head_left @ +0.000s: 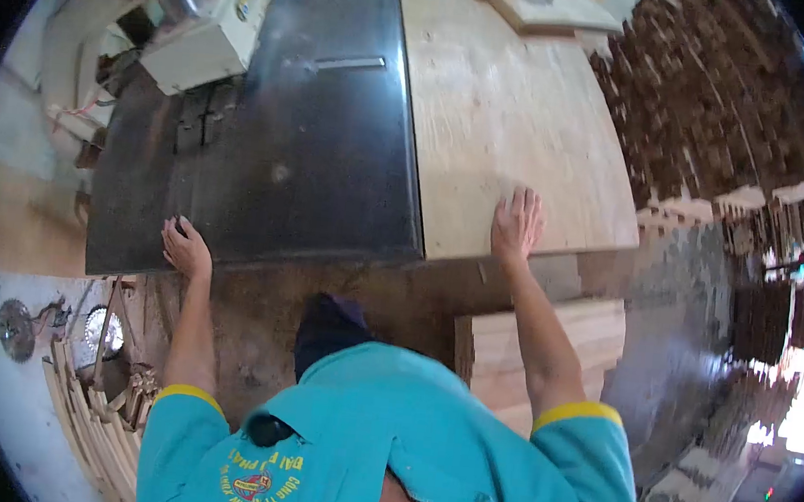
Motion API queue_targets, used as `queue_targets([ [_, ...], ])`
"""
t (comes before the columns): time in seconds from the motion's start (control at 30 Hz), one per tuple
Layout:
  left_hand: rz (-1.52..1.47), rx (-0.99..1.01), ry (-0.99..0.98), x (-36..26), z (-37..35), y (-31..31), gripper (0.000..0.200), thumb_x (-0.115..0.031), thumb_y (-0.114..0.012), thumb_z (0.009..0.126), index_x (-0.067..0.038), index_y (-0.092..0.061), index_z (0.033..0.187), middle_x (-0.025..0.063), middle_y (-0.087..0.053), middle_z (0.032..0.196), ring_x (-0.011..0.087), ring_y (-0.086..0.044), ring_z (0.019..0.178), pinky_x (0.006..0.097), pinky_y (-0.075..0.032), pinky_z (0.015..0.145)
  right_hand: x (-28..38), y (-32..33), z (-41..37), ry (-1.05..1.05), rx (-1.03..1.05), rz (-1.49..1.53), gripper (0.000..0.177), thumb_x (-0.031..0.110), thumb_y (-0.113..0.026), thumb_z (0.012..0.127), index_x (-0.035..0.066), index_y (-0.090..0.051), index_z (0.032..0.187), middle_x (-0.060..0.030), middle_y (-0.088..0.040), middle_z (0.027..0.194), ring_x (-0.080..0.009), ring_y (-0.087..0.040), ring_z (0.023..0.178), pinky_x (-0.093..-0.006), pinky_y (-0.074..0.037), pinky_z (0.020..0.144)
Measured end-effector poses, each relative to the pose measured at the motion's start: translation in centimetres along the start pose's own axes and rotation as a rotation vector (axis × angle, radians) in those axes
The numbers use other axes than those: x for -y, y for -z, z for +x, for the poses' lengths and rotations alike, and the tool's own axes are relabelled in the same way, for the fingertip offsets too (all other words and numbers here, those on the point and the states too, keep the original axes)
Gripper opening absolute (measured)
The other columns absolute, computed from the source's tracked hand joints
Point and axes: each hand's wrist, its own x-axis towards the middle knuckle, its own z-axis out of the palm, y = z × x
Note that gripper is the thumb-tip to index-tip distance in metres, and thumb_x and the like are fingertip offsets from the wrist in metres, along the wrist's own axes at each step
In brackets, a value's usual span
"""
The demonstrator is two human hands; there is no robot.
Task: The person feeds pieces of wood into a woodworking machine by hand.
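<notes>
My left hand (188, 250) rests at the near edge of a dark metal machine table (323, 168), near its left corner. Its fingers are slightly curled, with the thumb apart and a small dark gap between them; I make out no object there. On the pale plywood panel (518, 127) beside the metal top lies my right hand (517, 225), palm down at the near edge, fingers extended and holding nothing. Two slots, each with a light metal strip (351, 63), show in the dark top.
A cream machine unit (200, 42) stands on the far left of the table. Boards (548, 6) lie at the plywood's far end. Stacked wood (712, 96) rises at right; a pale wood stack (556, 346) sits below. Circular saw blades (15, 330) and wood strips (82, 414) are at lower left.
</notes>
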Motion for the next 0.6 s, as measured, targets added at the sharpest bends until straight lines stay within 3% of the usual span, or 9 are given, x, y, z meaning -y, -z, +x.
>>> queue_targets([
  [0.1, 0.009, -0.029, 0.026, 0.03, 0.66, -0.32, 0.048, -0.042, -0.038, 0.098, -0.009, -0.050, 0.130, 0.0093, -0.047, 0.138, 0.0283, -0.043, 0.128, 0.0519, -0.024, 0.108, -0.14, 0.01, 0.19, -0.023, 0.024, 0.004, 0.053, 0.043, -0.039, 0.095, 0.011, -0.043, 0.137, -0.0098, -0.035, 0.147, -0.0294, -0.024, 0.139, -0.0568, -0.021, 0.107],
  [0.33, -0.027, -0.100, -0.047, 0.24, 0.68, -0.49, 0.048, -0.042, -0.039, 0.097, -0.007, -0.053, 0.126, 0.0107, -0.051, 0.133, 0.0302, -0.045, 0.125, 0.0526, -0.028, 0.105, 0.06, -0.06, 0.56, -0.014, 0.015, -0.028, 0.053, 0.042, -0.043, 0.094, 0.011, -0.043, 0.136, -0.0098, -0.036, 0.146, -0.0297, -0.027, 0.138, -0.0551, -0.024, 0.107],
  [0.6, -0.002, -0.051, -0.004, -0.37, 0.73, 0.10, 0.047, -0.041, -0.040, 0.097, -0.006, -0.054, 0.125, 0.0120, -0.052, 0.131, 0.0307, -0.047, 0.123, 0.0500, -0.030, 0.103, 0.16, -0.16, 0.55, 0.001, -0.035, -0.033, 0.051, 0.042, -0.044, 0.093, 0.010, -0.047, 0.133, -0.0102, -0.039, 0.143, -0.0297, -0.029, 0.136, -0.0541, -0.026, 0.104],
])
